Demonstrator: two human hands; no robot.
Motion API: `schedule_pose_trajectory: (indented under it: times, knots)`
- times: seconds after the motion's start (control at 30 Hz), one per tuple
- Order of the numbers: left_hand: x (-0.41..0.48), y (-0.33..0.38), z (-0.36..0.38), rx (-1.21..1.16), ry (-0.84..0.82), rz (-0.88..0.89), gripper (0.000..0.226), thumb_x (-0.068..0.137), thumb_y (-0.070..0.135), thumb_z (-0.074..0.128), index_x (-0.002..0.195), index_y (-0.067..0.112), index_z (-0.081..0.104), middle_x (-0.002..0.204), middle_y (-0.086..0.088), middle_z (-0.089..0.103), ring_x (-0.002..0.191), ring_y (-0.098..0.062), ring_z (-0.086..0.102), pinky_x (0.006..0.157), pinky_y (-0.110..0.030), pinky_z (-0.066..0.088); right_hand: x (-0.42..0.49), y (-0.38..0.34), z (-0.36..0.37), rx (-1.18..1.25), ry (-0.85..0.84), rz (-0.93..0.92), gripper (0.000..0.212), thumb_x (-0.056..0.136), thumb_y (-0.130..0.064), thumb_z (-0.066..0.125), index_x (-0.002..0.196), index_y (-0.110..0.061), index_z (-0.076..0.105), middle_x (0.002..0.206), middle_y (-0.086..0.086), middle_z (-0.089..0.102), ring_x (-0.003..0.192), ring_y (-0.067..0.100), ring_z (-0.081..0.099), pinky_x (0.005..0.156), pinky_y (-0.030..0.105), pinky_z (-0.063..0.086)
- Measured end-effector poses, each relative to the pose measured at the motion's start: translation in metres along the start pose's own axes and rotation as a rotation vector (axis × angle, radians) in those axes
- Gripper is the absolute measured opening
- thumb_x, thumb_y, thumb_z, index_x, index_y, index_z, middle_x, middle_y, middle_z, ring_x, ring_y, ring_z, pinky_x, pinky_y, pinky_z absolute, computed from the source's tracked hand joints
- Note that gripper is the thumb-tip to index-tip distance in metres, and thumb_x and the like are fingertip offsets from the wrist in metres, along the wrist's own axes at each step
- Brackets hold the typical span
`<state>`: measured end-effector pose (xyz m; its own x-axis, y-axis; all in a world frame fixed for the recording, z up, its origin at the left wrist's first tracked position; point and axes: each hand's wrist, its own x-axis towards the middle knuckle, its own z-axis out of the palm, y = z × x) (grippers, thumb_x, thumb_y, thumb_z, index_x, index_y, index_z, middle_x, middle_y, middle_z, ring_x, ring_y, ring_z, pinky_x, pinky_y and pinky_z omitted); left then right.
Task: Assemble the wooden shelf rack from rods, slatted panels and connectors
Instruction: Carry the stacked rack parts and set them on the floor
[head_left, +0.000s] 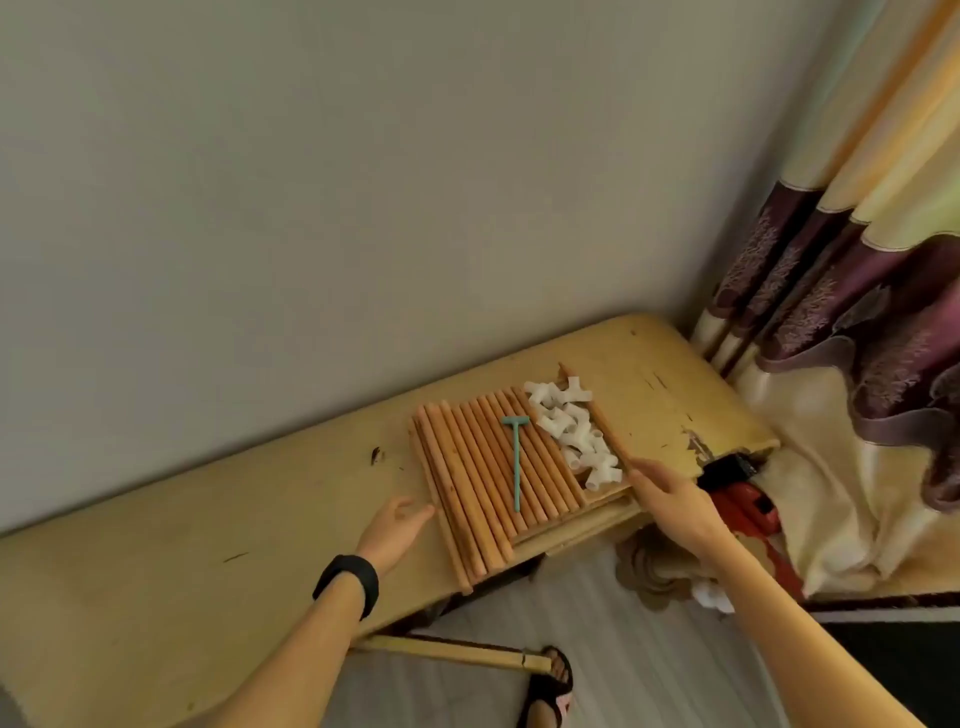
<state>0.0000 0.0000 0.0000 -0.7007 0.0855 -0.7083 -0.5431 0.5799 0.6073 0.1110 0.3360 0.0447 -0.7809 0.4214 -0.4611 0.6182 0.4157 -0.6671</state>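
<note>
A row of wooden rods (467, 483) lies side by side on a stack of slatted panels (602, 501) on the yellow table (234, 519). A small teal hammer (517, 462) rests across the rods. To their right, a pile of white plastic connectors (571, 431) sits on the panels. My left hand (397, 522) is open, fingertips close to the left edge of the rod stack. My right hand (665, 491) is open with straight fingers at the right front corner of the panels, by the connectors. Neither hand holds anything.
The table stands against a grey wall; its front edge runs diagonally. A red object (748, 512) sits just off the table's right end. Patterned curtains (857, 291) hang at the right. A wooden bar (467, 654) and a sandalled foot (550, 686) are on the floor below.
</note>
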Motion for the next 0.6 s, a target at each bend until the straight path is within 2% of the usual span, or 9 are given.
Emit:
schedule_pose_trajectory:
  times: [0.07, 0.17, 0.23, 0.33, 0.4, 0.5, 0.6]
  knots:
    - [0.021, 0.004, 0.010, -0.147, 0.007, -0.133, 0.058, 0.099, 0.048, 0.055, 0.149, 0.024, 0.039, 0.152, -0.006, 0.041, 0.134, -0.032, 0.044, 0.105, -0.045, 0.039, 0.046, 0.008, -0.011, 0.119, -0.052, 0.145, 0.046, 0.103, -0.047, 0.046, 0.144, -0.025, 0.050, 0.142, 0.001, 0.053, 0.117, 0.021, 0.053, 0.095, 0.031, 0.045]
    - [0.043, 0.013, 0.020, -0.324, 0.013, -0.264, 0.060, 0.101, 0.049, 0.050, 0.153, 0.024, 0.033, 0.155, -0.008, 0.038, 0.135, -0.036, 0.045, 0.107, -0.050, 0.040, 0.112, 0.019, -0.020, 0.288, -0.159, 0.348, 0.053, 0.101, -0.050, 0.048, 0.147, -0.023, 0.046, 0.148, 0.004, 0.048, 0.136, 0.028, 0.043, 0.112, 0.048, 0.037]
    - [0.060, 0.015, 0.026, -0.444, 0.061, -0.321, 0.059, 0.103, 0.048, 0.046, 0.155, 0.025, 0.030, 0.156, -0.008, 0.037, 0.136, -0.037, 0.044, 0.112, -0.054, 0.037, 0.142, 0.023, -0.021, 0.331, -0.236, 0.433, 0.056, 0.101, -0.052, 0.049, 0.149, -0.024, 0.043, 0.149, 0.001, 0.048, 0.139, 0.028, 0.041, 0.111, 0.050, 0.035]
    - [0.077, 0.017, 0.034, -0.622, 0.081, -0.370, 0.054, 0.104, 0.045, 0.046, 0.153, 0.025, 0.035, 0.150, -0.007, 0.044, 0.136, -0.038, 0.043, 0.108, -0.060, 0.036, 0.177, 0.025, -0.021, 0.372, -0.324, 0.500, 0.053, 0.101, -0.050, 0.051, 0.146, -0.023, 0.047, 0.147, -0.001, 0.051, 0.138, 0.028, 0.044, 0.111, 0.050, 0.035]
    - [0.087, 0.019, 0.037, -0.687, 0.066, -0.382, 0.049, 0.103, 0.047, 0.046, 0.147, 0.027, 0.041, 0.136, -0.006, 0.050, 0.132, -0.038, 0.044, 0.103, -0.062, 0.038, 0.199, 0.026, -0.019, 0.417, -0.385, 0.509, 0.046, 0.103, -0.047, 0.048, 0.141, -0.022, 0.052, 0.144, -0.001, 0.054, 0.134, 0.028, 0.047, 0.115, 0.051, 0.033]
    - [0.106, 0.016, 0.039, -0.681, 0.077, -0.392, 0.046, 0.102, 0.051, 0.044, 0.143, 0.030, 0.048, 0.131, -0.004, 0.053, 0.121, -0.034, 0.047, 0.103, -0.066, 0.036, 0.218, 0.025, -0.014, 0.457, -0.471, 0.521, 0.040, 0.103, -0.042, 0.047, 0.134, -0.018, 0.057, 0.135, 0.001, 0.060, 0.120, 0.027, 0.056, 0.111, 0.050, 0.039]
    - [0.121, 0.011, 0.038, -0.679, 0.100, -0.420, 0.045, 0.100, 0.054, 0.044, 0.139, 0.032, 0.052, 0.131, -0.003, 0.054, 0.120, -0.032, 0.047, 0.105, -0.072, 0.031, 0.228, 0.020, -0.009, 0.412, -0.500, 0.521, 0.031, 0.103, -0.039, 0.051, 0.121, -0.017, 0.064, 0.127, 0.001, 0.063, 0.114, 0.026, 0.060, 0.104, 0.049, 0.046]
